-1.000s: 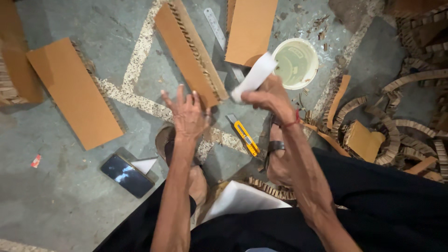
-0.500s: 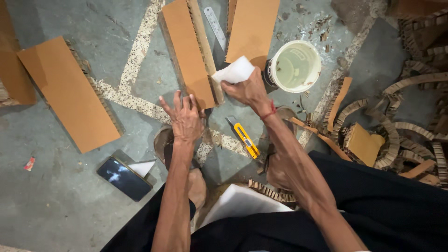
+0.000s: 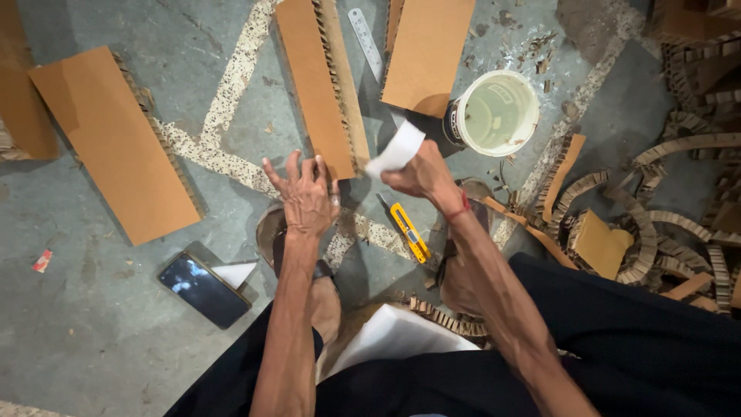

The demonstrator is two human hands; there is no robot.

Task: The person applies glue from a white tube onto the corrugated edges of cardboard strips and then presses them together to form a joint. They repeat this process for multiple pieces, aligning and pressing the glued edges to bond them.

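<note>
left hand (image 3: pixel 307 197): fingers spread, flat on near end of brown cardboard strip (image 3: pixel 316 81) | right hand (image 3: pixel 421 176): pinching white paper slip (image 3: pixel 396 150) | white bucket (image 3: pixel 494 113) far right | yellow cutter (image 3: pixel 409 233) on floor, near

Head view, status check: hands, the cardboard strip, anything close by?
Left hand spread flat on the near end of the cardboard strip. Right hand pinching a white strip beside it. Yellow utility knife on the floor just below; white bucket close right.

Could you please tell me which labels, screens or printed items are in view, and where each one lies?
Phone: on the floor left of the left arm, dark rectangular screen, blank.
Bucket: beyond the right hand, round, white, dark label on its side.
Ruler: between the cardboard strips, narrow, grey, printed scale.
</note>
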